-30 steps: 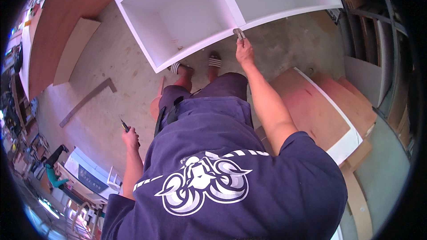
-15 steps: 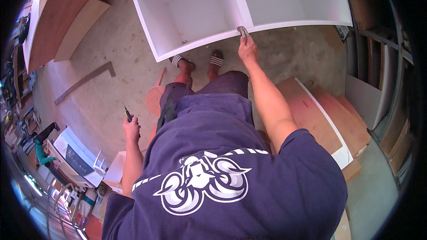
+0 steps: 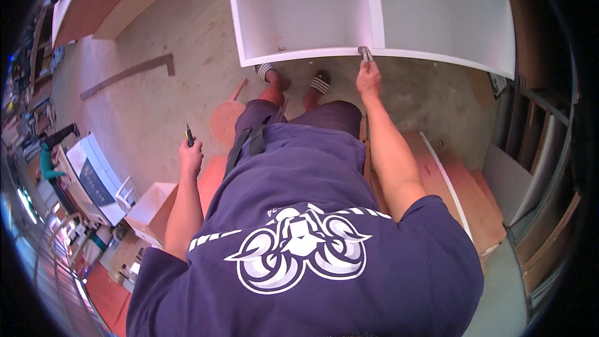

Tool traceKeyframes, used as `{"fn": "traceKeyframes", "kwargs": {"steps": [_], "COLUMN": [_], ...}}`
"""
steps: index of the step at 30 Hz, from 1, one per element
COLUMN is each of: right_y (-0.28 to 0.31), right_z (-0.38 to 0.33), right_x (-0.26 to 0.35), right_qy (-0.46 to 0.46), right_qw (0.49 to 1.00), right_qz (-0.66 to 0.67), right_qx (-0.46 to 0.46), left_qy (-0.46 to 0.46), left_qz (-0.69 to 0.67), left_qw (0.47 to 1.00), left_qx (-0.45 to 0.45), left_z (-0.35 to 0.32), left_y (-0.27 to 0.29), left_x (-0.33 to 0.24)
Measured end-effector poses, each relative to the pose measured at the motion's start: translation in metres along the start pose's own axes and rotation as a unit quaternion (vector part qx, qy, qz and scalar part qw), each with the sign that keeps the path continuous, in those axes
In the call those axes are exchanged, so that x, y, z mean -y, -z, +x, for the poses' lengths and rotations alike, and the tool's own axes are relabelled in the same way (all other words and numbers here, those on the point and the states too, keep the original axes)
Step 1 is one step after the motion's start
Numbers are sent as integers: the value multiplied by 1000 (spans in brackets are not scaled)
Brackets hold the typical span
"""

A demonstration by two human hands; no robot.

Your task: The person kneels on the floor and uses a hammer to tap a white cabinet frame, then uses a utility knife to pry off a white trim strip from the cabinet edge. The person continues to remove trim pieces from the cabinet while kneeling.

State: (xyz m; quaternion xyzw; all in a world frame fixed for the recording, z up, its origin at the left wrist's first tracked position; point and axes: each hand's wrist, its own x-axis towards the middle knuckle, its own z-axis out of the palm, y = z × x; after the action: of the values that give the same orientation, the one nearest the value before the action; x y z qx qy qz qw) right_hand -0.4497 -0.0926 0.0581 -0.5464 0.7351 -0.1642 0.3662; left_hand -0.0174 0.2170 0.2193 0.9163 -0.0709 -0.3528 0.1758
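My left hand is closed round a black and yellow utility knife, its thin blade pointing up and away. It is held out at my left side, touching nothing else. Ahead of me a white cabinet with two open compartments has its near edge towards me. My right hand reaches out to that edge, fingers pinching a small grey-brown folded piece, perhaps a rag. This piece rests against the edge, just left of the divider. Its exact kind is not clear.
A round stool stands left of my knees. An L-shaped strip lies on the floor at left, below a brown panel. Brown boards are to my right, with upright panels in a rack beyond. A person is at far left.
The view has shifted, so the cabinet appears farther right and turned. My right hand has slid slightly left along its edge, away from the divider. The knife now points more upright.
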Motion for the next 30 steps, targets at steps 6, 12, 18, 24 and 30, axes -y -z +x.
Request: {"fn": "traceKeyframes", "kwargs": {"steps": [6, 12, 18, 24, 30], "right_y": [-23, -72, -60, 0, 53], "right_z": [-33, -68, -85, -104, -143], "right_x": [30, 89, 108, 86, 52], "right_qy": [70, 157, 147, 80, -65], "right_qw": [982, 942, 928, 951, 979], "right_qz": [2, 15, -15, -121, -111], "right_qx": [175, 297, 342, 272, 159], "left_qy": [20, -5, -36, -76, -121], "left_qz": [9, 28, 12, -1, 14], "left_qw": [1000, 999, 998, 994, 984], "left_qx": [-8, 17, 43, 82, 130], "left_z": [-5, 10, 53, 107, 166], "left_y": [-9, -15, -38, -81, -105], "left_x": [15, 33, 21, -16, -44]}}
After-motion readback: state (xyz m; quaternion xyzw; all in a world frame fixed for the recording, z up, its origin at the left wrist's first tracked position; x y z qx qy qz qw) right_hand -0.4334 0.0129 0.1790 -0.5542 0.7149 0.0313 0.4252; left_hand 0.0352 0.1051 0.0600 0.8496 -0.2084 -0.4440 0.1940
